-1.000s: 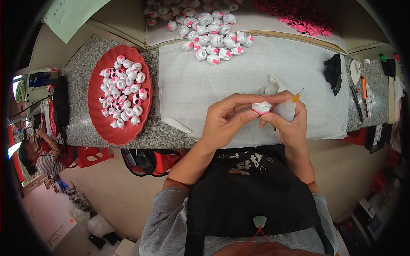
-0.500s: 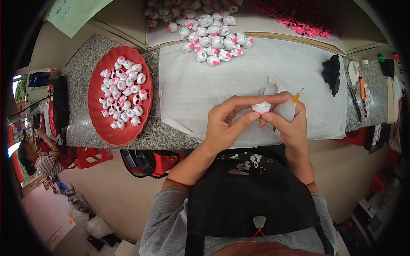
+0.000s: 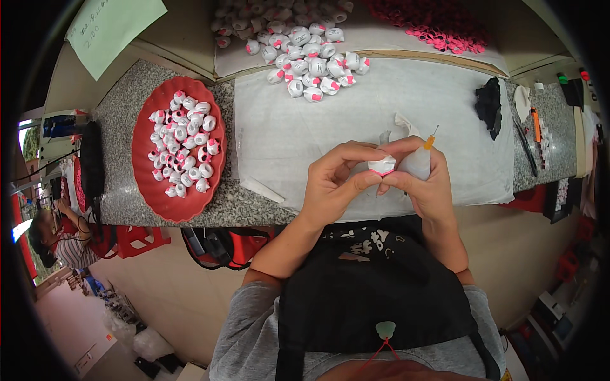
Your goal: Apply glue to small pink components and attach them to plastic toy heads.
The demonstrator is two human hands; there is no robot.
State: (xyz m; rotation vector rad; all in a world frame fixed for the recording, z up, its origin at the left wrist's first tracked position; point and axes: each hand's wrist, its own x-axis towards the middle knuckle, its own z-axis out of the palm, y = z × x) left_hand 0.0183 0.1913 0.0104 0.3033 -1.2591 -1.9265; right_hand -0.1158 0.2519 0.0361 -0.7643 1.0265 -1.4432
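Between the fingertips of both hands sits a small white plastic piece with a pink edge [image 3: 382,165]. My left hand [image 3: 338,179] pinches it from the left with thumb and forefinger. From the other side, the thumb and forefinger of my right hand [image 3: 427,189] press on it as well. Tucked in the right hand is a translucent squeeze bottle [image 3: 416,164] with an orange-based needle tip pointing up. Under the hands lies a white sheet [image 3: 286,127], and torn whitish scraps [image 3: 404,122] rest just beyond the fingers.
A red scalloped tray [image 3: 145,181] of similar white and pink pieces stands at left. More pieces [image 3: 312,66] are heaped at the back, beside pink parts [image 3: 445,38]. A black cloth [image 3: 488,109], a pen [image 3: 527,149] and an orange marker [image 3: 536,126] lie right. Another person [image 3: 67,235] sits far left.
Both hands, still holding the white piece and the bottle, have shifted slightly left and tilted the piece a little. The whole view has moved slightly.
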